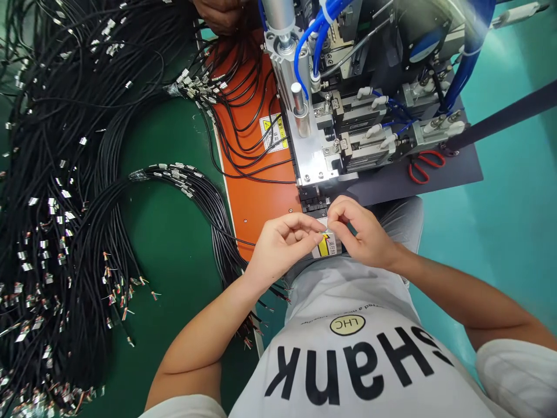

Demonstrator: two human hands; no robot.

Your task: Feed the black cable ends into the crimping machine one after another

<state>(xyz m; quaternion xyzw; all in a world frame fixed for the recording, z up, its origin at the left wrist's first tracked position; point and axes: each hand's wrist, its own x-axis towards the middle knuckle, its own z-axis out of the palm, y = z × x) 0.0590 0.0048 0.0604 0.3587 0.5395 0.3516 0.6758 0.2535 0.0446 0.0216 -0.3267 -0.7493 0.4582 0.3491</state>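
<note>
Cable end sits mid-frame, just under the machine's black jig, with left hand and right hand each in a closed grip on it. It seems light, limp and delicate; best held just behind the tip.

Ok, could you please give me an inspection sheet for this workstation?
Surface: green mat with an orange plate beside the machine.
Job's things: something tiny pinched over a yellow label below the machine; too small to tell.
Clutter: red scissors on the machine's grey base.
Hands: left hand and right hand both pinched, fingertips meeting.
Cables: black cables in bundles across mat and plate, ends metal-tipped; blue hoses on the machine.
Surroundings: teal floor; another person's hand at the top edge.
</note>
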